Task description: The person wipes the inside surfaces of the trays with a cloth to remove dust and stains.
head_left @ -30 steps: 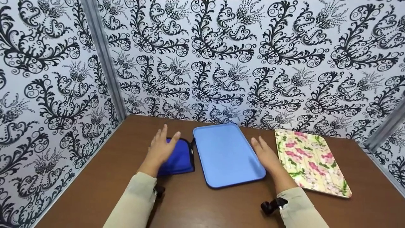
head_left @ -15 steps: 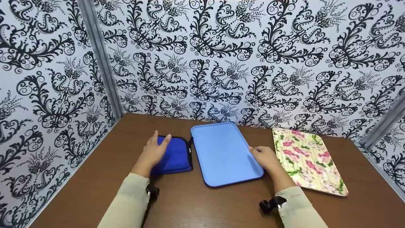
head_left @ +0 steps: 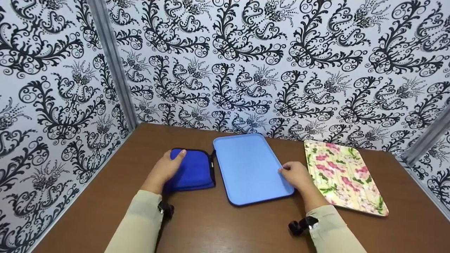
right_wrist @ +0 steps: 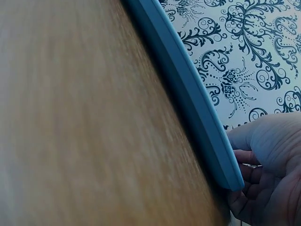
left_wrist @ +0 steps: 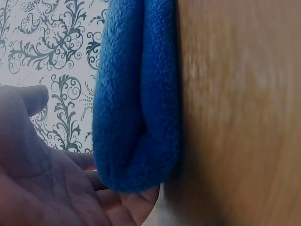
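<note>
A light-blue rectangular tray (head_left: 251, 168) lies on the brown table. My right hand (head_left: 296, 175) pinches its right rim, thumb on top. In the right wrist view the fingers (right_wrist: 252, 175) curl at the edge of the tray (right_wrist: 200, 108). To the left lies a folded, plush blue cloth (head_left: 195, 170) with black trim and a small white tag. My left hand (head_left: 164, 170) is at the cloth's left edge. In the left wrist view its fingers (left_wrist: 110, 200) reach behind the folded cloth (left_wrist: 136, 94), while the thumb (left_wrist: 35, 100) stands apart from it.
A floral board or tray (head_left: 346, 177), cream with pink flowers, lies right of the blue tray, close to my right forearm. Patterned black-and-white walls (head_left: 246, 70) close off the table (head_left: 211, 228) at the back and sides. A small black camera is strapped on each wrist.
My right hand has come down from beside the tray and taken hold of its right rim. My left hand has lowered and shifted left to the cloth's left edge. Tray and cloth lie in place.
</note>
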`<action>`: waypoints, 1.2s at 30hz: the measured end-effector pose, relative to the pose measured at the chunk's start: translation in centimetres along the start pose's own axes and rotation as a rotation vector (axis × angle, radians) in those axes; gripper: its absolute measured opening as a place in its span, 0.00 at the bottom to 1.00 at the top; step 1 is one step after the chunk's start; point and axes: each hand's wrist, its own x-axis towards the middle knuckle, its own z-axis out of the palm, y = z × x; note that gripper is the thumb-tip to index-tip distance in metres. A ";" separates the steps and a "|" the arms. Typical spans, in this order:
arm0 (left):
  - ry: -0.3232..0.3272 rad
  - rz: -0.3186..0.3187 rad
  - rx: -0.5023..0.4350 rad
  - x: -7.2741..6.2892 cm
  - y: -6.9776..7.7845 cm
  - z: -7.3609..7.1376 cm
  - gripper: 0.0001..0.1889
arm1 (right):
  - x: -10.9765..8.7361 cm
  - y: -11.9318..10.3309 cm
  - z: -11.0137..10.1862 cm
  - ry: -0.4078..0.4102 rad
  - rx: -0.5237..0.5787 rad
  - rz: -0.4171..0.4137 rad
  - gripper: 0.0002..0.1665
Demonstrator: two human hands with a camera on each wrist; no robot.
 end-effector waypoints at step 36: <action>0.025 -0.032 -0.198 0.0 -0.6 0.0 0.31 | -0.5 0.1 -0.5 -0.125 0.495 0.197 0.18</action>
